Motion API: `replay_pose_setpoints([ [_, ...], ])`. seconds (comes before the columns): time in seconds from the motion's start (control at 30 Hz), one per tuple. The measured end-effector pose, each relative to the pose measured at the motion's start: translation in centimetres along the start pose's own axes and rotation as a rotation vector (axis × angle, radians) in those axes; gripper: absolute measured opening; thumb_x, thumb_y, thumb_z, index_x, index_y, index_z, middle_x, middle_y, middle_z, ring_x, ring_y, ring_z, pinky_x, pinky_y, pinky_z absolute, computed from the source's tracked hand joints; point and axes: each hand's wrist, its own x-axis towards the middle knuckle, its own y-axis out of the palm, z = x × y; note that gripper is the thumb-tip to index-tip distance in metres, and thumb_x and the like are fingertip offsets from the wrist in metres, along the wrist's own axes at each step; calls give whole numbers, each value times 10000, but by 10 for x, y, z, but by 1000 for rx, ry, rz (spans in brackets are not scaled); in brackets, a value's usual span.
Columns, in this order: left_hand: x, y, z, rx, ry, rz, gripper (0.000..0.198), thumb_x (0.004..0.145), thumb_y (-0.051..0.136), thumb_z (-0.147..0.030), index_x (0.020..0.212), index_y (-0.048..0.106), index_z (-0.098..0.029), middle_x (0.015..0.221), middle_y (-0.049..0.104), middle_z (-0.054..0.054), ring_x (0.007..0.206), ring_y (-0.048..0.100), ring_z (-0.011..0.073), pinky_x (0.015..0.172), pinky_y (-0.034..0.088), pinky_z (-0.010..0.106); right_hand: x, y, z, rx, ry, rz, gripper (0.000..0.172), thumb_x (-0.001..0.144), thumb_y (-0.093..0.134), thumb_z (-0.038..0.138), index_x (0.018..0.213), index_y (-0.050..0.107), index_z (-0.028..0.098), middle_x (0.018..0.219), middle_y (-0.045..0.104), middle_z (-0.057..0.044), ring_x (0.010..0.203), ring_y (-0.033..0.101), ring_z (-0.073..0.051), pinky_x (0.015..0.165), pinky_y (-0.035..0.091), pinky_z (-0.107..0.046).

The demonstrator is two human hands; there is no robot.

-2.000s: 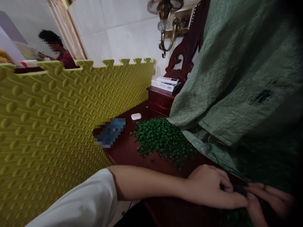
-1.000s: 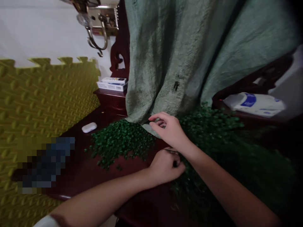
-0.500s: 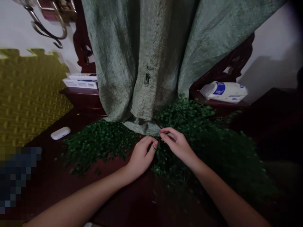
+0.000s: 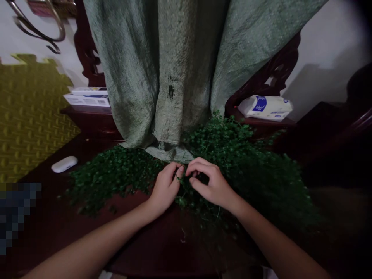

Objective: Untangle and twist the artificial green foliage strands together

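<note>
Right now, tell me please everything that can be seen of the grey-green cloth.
The grey-green cloth looks coarsely woven. It hangs in deep folds in front of dark carved wood, its top out of view. A ragged hole with threads shows in the middle fold. Its creased lower edge lies between one green heap and another, just beyond the left hand and right hand; I cannot tell if they touch it.

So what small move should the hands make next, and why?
Perhaps the right hand should close on the green sprig: the left hand appears to pinch it, while the right thumb and forefinger stand apart close beside it.
</note>
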Motion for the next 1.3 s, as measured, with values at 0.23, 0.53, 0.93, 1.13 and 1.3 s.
replay_pose_setpoints([
  [0.23,0,-3,-1,-3,22,-21,165,894,468,-255,849,604,-172,797,636,25,744,580,170,695,445,263,-2,9,-4,-66,70,-65,88,772,647,172,850,636,212,828,613,-3,713,545,-135,685,460,-270],
  [0.53,3,-8,-13,73,7,-177,177,847,602,-298,726,595,-168,634,557,-31,571,512,112,557,389,211,5,2,-22,192,241,-176,39,757,607,212,779,627,187,756,661,-8,722,637,-151,692,514,-292],
  [0.93,-1,-12,-14,99,302,-78,334,847,625,-196,1178,592,-161,879,617,24,532,460,68,519,415,201,1,7,-16,252,167,-193,83,767,626,210,849,622,198,839,671,-18,776,654,-147,748,562,-307],
  [1.13,5,-10,-15,-169,100,-46,218,837,660,-267,1022,700,-158,711,580,-9,539,437,78,475,342,193,2,7,-18,311,136,-197,200,770,641,195,948,551,215,838,631,-7,823,653,-148,782,555,-316],
  [1.3,6,-9,-17,-301,-23,-23,167,816,668,-296,867,702,-141,601,498,-39,517,400,77,474,306,193,3,6,-23,369,151,-180,228,770,661,217,965,543,213,822,622,-7,832,644,-149,789,547,-316],
])
